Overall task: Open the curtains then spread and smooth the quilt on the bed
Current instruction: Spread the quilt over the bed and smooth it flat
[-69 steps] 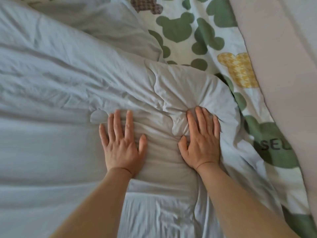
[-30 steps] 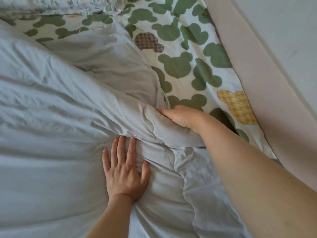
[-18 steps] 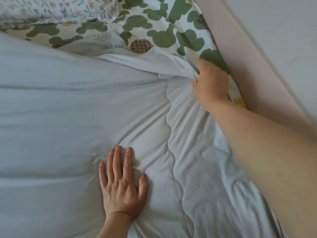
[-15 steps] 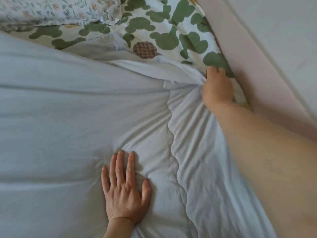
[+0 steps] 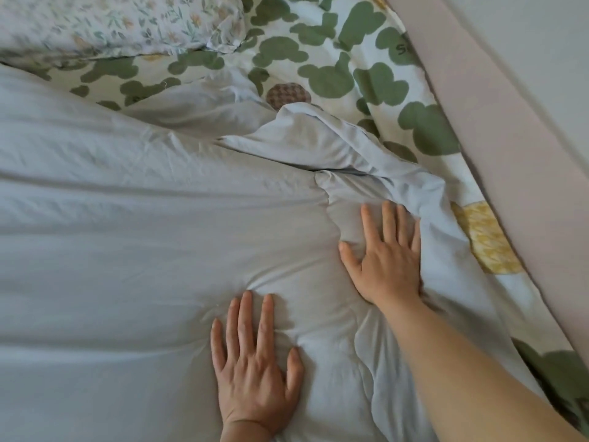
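Your quilt is pale grey-blue cloth, matt and soft-looking, padded, with a wavy stitched seam running near to far between your hands. Its surface is finely creased and puckers into dimples under your left hand and right hand. The folded corner at far right is the same matt cloth, crumpled. The sheet beneath is thin printed cloth, matt and lightly wrinkled, with green and checked bear shapes. The pillow at far left is matt floral-print cloth. The bed's side panel on the right looks smooth, matt and pinkish; its material cannot be told. The wall beyond is smooth and matt.
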Demonstrator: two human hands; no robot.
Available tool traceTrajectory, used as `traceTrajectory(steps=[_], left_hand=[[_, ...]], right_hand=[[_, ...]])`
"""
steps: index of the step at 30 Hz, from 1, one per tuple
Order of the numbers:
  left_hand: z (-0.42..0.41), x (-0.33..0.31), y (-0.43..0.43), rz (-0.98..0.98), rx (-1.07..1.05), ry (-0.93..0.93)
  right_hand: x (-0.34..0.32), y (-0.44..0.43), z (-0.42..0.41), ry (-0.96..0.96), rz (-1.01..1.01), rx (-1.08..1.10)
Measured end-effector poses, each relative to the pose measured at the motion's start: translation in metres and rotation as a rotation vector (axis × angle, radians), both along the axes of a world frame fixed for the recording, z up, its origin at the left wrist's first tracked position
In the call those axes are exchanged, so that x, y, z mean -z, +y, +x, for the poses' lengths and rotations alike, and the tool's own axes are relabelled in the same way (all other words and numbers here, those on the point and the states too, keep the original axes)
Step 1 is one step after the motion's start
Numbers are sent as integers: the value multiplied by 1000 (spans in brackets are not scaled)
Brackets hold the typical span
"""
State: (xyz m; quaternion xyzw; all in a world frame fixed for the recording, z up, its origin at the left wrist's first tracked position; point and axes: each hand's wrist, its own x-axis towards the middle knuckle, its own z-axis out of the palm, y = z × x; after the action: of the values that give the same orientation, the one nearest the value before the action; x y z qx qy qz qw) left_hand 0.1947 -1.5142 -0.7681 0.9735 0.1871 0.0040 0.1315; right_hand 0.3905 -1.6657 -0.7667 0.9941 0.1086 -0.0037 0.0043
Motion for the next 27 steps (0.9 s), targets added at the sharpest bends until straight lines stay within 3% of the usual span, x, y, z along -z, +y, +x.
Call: traceTrajectory(steps=[5,10,27], left_hand=[[19,-2,15,12,32,-77],[101,-7,82,67,-249,-7],[156,8,121,97,-171,84]], right_hand=[[3,4,8,-36,24,-8],[4,7,16,-53,43,-32],[-4,13,37,-103,124,-156]])
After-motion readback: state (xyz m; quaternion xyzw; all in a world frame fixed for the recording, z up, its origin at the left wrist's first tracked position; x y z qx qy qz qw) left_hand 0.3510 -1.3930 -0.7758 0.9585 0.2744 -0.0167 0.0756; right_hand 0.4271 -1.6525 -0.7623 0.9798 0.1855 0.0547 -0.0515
